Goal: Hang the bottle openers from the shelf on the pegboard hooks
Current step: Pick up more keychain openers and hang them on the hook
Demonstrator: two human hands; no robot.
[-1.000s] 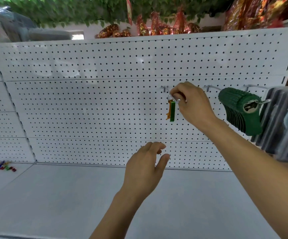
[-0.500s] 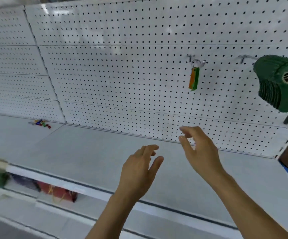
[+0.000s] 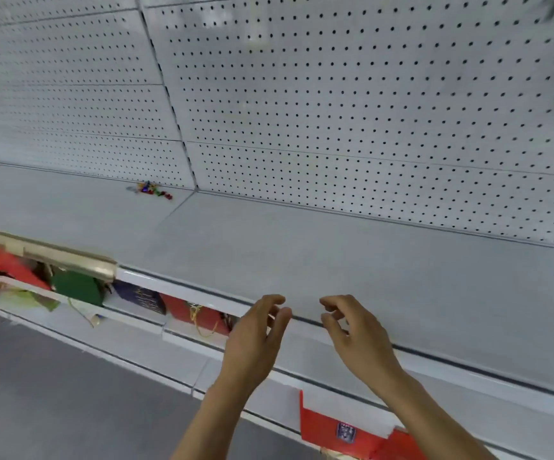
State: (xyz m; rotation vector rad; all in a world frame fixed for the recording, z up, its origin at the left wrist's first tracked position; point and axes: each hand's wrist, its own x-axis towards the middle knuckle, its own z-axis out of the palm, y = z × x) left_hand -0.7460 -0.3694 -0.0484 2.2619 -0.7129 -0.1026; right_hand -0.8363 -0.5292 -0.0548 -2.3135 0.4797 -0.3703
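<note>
Now that the opener hangs out of frame, our left hand (image 3: pixel 252 340) and right hand (image 3: pixel 357 336), both released, turn toward the bottle openers (image 3: pixel 149 189) at left of centre

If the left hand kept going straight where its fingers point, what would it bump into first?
Probably the bare grey shelf top, then the white pegboard behind it. The left hand points up and ahead, not toward the small colourful bottle openers further left. Depth is hard to judge.
</note>
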